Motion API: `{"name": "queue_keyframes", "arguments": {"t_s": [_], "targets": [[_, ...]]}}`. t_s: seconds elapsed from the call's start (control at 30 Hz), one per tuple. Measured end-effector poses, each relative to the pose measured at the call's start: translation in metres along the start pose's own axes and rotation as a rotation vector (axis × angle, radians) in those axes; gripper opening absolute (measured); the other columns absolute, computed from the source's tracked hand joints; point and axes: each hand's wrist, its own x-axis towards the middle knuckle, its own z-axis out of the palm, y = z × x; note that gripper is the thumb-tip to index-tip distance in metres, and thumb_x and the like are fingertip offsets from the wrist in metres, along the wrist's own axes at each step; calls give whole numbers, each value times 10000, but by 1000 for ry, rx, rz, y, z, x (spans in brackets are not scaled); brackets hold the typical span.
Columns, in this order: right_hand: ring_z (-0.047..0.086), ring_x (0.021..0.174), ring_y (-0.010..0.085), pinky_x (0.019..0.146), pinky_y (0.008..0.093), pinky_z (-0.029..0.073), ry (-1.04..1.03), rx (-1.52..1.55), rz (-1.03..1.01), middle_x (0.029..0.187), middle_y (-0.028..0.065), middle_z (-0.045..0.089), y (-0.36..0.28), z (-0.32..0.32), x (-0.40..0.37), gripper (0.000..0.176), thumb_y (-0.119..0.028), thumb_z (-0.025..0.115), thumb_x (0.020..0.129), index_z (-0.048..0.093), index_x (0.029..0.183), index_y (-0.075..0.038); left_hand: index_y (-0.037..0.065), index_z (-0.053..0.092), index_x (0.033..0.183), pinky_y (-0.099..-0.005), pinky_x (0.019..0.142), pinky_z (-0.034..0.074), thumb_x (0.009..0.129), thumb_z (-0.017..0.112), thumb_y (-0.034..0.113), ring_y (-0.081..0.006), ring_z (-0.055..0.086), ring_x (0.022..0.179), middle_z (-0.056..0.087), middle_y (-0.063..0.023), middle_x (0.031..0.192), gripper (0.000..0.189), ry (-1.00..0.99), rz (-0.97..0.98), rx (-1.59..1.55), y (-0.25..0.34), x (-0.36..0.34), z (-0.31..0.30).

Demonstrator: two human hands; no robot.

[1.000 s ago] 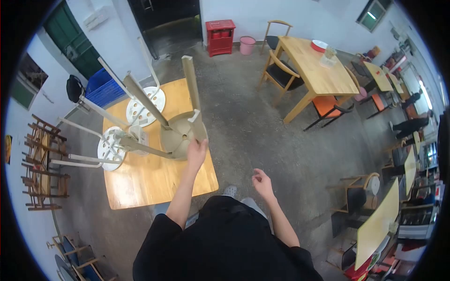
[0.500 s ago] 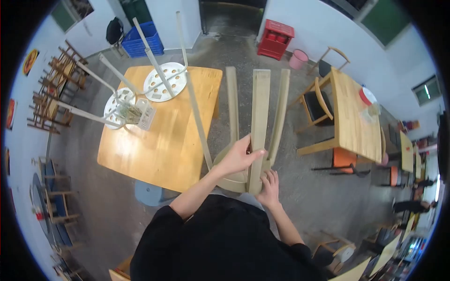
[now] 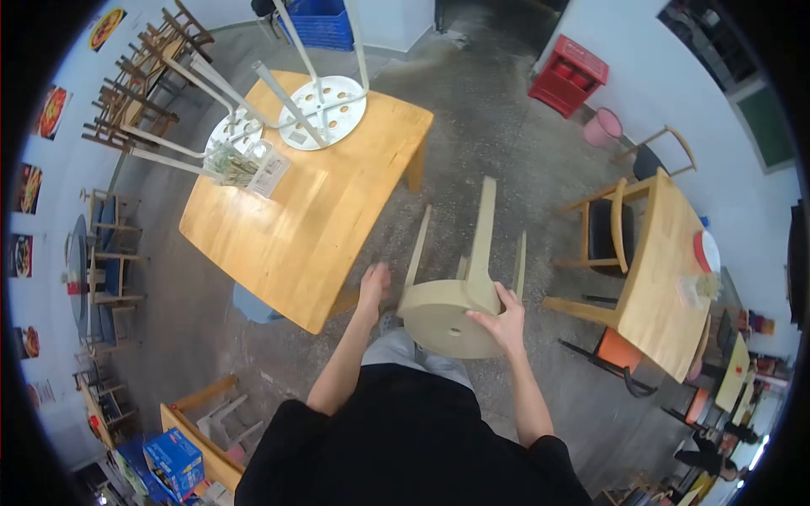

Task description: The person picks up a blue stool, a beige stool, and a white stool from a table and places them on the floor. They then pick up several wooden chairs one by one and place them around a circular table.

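Note:
A beige plastic stool [image 3: 443, 333] hangs tilted in front of my legs, its round seat turned toward me and its legs pointing away over the floor. My right hand [image 3: 506, 320] grips the seat's right edge close to one leg, thumb on the seat face. My left hand [image 3: 374, 288] is apart from the stool, just left of it, empty and slightly blurred, with loosely bent fingers. To the left stands a wooden table [image 3: 337, 202], its corner near my left hand. White stools [image 3: 325, 114] rest upside down on that table, legs up.
A holder with a plant [image 3: 253, 169] sits on the left table. On the right are a second wooden table [image 3: 666, 278] and a black-seated chair [image 3: 609, 236]. A red cabinet [image 3: 567, 76] and a pink bucket [image 3: 602, 127] stand by the far wall.
The stool has tipped from legs up to legs pointing away, seat now facing me. My left hand has let go of its leg and moved left; my right hand stays on the seat.

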Motion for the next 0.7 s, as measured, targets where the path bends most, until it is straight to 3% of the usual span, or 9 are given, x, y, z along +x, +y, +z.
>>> {"name": "queue_keyframes", "arguments": {"t_s": [0.03,0.1,0.2,0.3,0.4,0.47,0.5,0.6,0.7], "targets": [[632,936,269,836,369,508,-5,146,139,1051,179,643,13,13,13,839,-302,906,604,564,1273,74,74,555,1293,-490,965,411,990,449,472,-235,541,1108,582,-96,1266,512,34,-167,-200,-36,10,-13],[650,1007,270,880,354,510,-12,428,432,1154,210,652,39,45,35,875,-315,892,643,521,1311,111,130,474,1381,-601,972,369,995,373,547,-275,484,1229,531,-92,1357,577,-205,-446,-393,-40,-20,-13],[642,1098,275,926,337,502,-68,400,522,1250,249,611,90,96,73,912,-382,844,709,456,1349,138,154,451,1408,-605,1004,351,996,313,596,-292,473,1270,508,-91,1395,619,-202,-395,-525,-91,6,-14],[627,1133,301,943,350,493,-170,278,609,1241,257,614,118,133,105,910,-483,765,765,449,1363,125,147,428,1434,-629,1018,332,1011,288,578,-298,452,1307,482,-85,1428,620,-238,-341,-525,-103,53,-16],[544,1252,323,1021,371,436,-286,174,625,1334,267,548,138,157,139,931,-538,684,814,381,1423,98,143,398,1460,-548,1048,361,1019,266,568,-277,451,1320,459,-88,1456,627,8,-525,-244,-51,75,-5],[472,1313,313,1073,377,374,-281,177,736,1409,247,477,175,190,148,908,-554,645,852,349,1455,58,123,382,1468,-483,1059,371,1015,320,536,-259,442,1331,448,-98,1467,616,10,-313,-223,-114,140,-23],[436,1343,308,1098,380,343,-272,181,781,1447,237,442,188,205,162,897,-562,625,871,333,1471,38,113,375,1471,-451,1065,376,1013,347,521,-250,438,1337,443,-103,1472,614,8,-195,-211,-115,166,-23],[390,1375,297,1112,382,321,-323,405,791,1486,213,398,228,239,179,843,-517,598,912,295,1495,12,123,366,1487,-412,1102,334,978,425,518,-252,383,1378,386,-95,1516,647,123,-309,-51,-121,226,-33],[388,1375,298,1116,393,314,-278,527,821,1482,191,411,268,276,189,769,-469,556,954,289,1499,4,91,340,1495,-419,1115,312,965,468,483,-266,352,1399,366,-121,1524,673,206,-81,139,-115,257,-29]]}}
